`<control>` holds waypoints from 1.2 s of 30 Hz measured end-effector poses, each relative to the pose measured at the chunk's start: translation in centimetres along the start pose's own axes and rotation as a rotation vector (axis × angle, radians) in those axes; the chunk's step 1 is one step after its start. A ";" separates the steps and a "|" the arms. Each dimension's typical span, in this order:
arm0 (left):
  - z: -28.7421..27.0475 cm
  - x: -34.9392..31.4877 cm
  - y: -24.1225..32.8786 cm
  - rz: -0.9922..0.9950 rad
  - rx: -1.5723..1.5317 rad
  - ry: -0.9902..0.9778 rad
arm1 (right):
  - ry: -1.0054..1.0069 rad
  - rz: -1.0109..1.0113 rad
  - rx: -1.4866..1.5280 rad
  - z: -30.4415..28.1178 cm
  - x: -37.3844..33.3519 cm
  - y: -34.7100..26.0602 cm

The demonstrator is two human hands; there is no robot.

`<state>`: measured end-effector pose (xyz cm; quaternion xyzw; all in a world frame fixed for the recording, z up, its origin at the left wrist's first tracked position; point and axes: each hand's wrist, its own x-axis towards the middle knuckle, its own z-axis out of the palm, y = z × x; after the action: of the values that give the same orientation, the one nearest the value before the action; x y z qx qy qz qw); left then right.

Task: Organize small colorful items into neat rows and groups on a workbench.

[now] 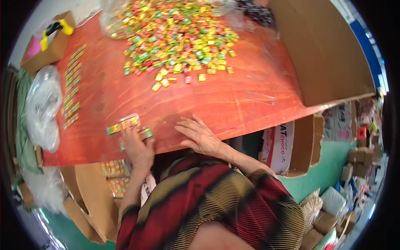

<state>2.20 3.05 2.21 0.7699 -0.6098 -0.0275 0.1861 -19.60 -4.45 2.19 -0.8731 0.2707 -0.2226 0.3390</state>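
Note:
My left hand (pixel 138 151) is at the near edge of the red table, its fingers stretched over a short row of small wrapped sweets (pixel 123 124). One sweet (pixel 146 133) lies beside its thumb side, and the fingers partly cover others. Something clear, perhaps a plastic tray or bag, shows around the row. My right hand (pixel 201 136) hovers over or rests on the table to the right, fingers spread and nothing in them. Farther off, a big heap of yellow, green and red wrapped sweets (pixel 179 39) covers the middle of the table, with loose ones at its near side.
Lined-up sweets (pixel 73 85) run along the table's left side, near a clear plastic bag (pixel 43 108) and a small carton (pixel 52 46). A tall cardboard panel (pixel 325 50) stands at the right. Below the near edge, an open carton (pixel 93 196) holds packed sweets.

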 end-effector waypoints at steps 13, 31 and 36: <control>-0.1 4.6 -9.5 -0.040 0.373 -0.065 | 0.497 0.843 -0.696 -10.6 -6.3 10.6; 6.1 3.8 10.9 0.759 -0.276 -0.022 | 0.430 0.198 -0.416 -4.2 0.5 6.1; 4.5 3.1 10.9 0.722 -0.314 0.022 | 0.337 0.242 -0.397 -5.8 -0.1 6.2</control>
<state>-8.38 -3.09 2.13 0.4683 -0.8277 -0.0449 0.3060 -24.97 -10.97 1.67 -0.8344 0.4638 -0.2651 0.1356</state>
